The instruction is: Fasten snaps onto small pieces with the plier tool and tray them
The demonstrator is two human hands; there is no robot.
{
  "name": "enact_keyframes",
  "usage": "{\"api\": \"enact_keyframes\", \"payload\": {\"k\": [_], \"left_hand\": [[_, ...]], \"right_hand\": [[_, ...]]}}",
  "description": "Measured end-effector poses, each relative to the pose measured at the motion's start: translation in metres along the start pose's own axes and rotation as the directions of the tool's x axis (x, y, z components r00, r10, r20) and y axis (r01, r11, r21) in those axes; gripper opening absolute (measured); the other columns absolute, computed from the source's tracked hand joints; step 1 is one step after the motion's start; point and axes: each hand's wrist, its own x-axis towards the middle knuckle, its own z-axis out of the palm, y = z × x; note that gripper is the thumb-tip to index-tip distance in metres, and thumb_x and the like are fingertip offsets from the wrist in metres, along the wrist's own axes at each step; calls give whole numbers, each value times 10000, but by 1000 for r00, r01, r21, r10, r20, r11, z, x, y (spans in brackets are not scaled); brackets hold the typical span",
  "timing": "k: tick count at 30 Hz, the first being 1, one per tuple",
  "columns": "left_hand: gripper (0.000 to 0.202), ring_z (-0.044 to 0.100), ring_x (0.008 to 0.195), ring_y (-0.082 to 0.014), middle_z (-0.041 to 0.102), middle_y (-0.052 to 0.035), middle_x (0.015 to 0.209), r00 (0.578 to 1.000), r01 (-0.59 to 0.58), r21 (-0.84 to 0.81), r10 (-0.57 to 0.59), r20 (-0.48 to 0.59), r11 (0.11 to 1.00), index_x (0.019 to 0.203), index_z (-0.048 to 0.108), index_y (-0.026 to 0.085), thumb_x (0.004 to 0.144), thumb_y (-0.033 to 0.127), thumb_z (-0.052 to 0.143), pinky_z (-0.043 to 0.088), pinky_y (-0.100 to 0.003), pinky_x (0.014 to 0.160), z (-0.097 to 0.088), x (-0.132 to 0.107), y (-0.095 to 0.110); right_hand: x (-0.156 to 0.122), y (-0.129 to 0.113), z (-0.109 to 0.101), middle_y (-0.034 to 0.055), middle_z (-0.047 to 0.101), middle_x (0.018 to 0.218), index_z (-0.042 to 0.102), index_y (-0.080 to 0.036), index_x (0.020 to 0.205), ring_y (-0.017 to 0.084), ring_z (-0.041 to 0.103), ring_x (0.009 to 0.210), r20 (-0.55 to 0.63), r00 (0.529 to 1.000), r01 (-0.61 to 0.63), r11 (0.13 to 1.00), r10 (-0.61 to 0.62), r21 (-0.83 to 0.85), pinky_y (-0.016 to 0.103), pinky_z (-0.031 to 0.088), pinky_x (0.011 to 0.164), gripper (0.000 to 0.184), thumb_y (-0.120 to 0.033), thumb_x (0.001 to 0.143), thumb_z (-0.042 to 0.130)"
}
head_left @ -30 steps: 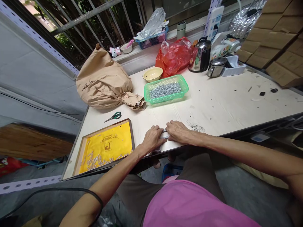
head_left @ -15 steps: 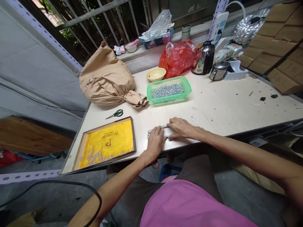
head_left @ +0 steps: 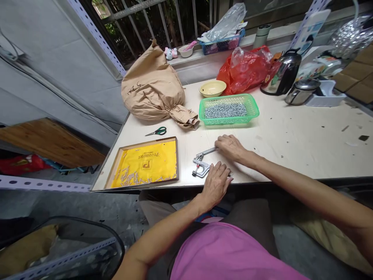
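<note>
A pair of silver snap-fastener pliers [head_left: 202,169] lies on the table's near edge, its C-shaped jaw to the left and its two handles spread apart. A spring and a small red part show at the jaw. My right hand [head_left: 230,147] is closed on the end of the raised upper handle. Below it, my left hand [head_left: 215,182] is laid over the lower handle, fingers curled, and covers most of it. Left of the pliers sits a shallow tray [head_left: 177,163] lined with a yellow bag [head_left: 160,157], with several small metal pieces along its near side.
Farther back stands a green basket [head_left: 253,102] of small metal pieces, beside a cream bowl [head_left: 212,88]. Scissors [head_left: 159,131] and a tied brown sack [head_left: 154,85] are at the left. A red plastic bag [head_left: 244,72], a kettle [head_left: 281,74] and a metal pot [head_left: 301,92] line the back right.
The pliers' handles have come apart: my right hand has raised the upper one, and my left hand has shifted from the jaw end to the lower handle. The view has turned left.
</note>
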Motion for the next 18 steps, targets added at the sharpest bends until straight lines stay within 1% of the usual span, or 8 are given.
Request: {"api": "enact_keyframes", "payload": {"k": [2,5,8,10,11,13,16,18], "left_hand": [[313,457,1254,-269,582,-135,1234,1000,1,-18,-1,1,1000,1187,540,142,918,279,459,348,-504,1064,2,-1,0],[313,553,1111,-262,625,-133,1123,999,-28,-35,28,19,999,1147,567,128,897,302,499,452,-444,962,-1,-12,4],[283,563,1073,-220,628,-104,1100,989,-144,-51,145,19,988,1138,582,152,910,288,482,471,-375,933,-22,-37,9],[248,554,1072,-201,627,-94,1095,988,-146,-31,144,-49,989,1115,598,171,910,242,478,463,-359,937,-44,-57,4],[230,556,1051,-196,630,-93,1076,991,-90,-6,89,-99,996,1090,611,176,907,222,480,465,-358,924,-58,-67,-2],[212,564,971,-190,639,-91,1006,973,117,53,-104,-207,992,1046,636,182,905,207,480,476,-350,865,-86,-84,-24],[213,564,887,-196,649,-83,912,858,461,118,-408,-312,880,986,670,173,903,229,482,466,-345,820,-127,-102,-71],[209,574,888,-203,660,-77,890,791,594,138,-544,-280,792,937,692,173,885,240,502,455,-335,820,-148,-109,-101]], "right_hand": [[4,-27,-4,85,602,984,662,-200,963,211,478,918,-16,984,178,983,-178,35,311,293,711,167,-250,888,521],[13,-66,-3,76,589,981,683,-229,921,222,450,940,3,909,417,908,-417,41,313,292,686,147,-254,875,545],[23,-88,5,111,588,969,684,-169,830,234,436,975,52,856,516,857,-514,-23,327,304,713,156,-166,857,531],[27,-93,12,125,594,958,671,-141,816,229,443,980,36,841,541,841,-540,-17,330,315,743,150,-136,846,524],[29,-94,15,124,600,945,662,-135,818,224,455,968,11,838,545,838,-545,16,328,322,751,145,-145,849,521],[29,-93,18,108,615,910,643,-136,845,205,490,919,-77,845,534,832,-529,148,317,346,757,153,-188,873,501],[28,-85,7,68,628,861,607,-156,903,163,536,805,-299,884,459,793,-361,400,290,398,724,171,-228,899,452],[28,-71,-14,48,629,833,588,-170,903,148,552,744,-464,868,413,773,-176,481,282,426,688,151,-233,892,452]]}}
